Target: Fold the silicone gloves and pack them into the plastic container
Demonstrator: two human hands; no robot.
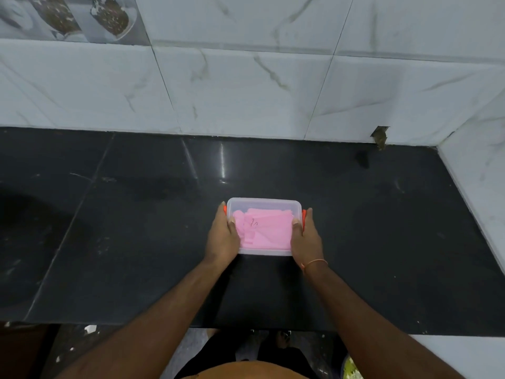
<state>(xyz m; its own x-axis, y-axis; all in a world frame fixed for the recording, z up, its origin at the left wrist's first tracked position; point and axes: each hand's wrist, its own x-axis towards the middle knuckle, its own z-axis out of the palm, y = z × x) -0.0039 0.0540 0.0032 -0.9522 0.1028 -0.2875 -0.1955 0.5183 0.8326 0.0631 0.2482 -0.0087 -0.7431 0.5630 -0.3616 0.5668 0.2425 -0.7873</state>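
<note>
On the black counter [136,242] I see one plastic container [264,205] with folded pink gloves [266,229] inside; their number I cannot tell. My left hand [222,236] and right hand [306,239] clasp its two sides, thumbs on the lid beside two orange clips [304,218].

You face a black polished stone counter [136,228], seamed at 9 o'clock and bounded by marble-look wall tiles [246,91] at 12 and 3 o'clock. One item sits on it, near centre: a clear plastic container [264,205] with pink folded gloves [266,228] inside.
</note>
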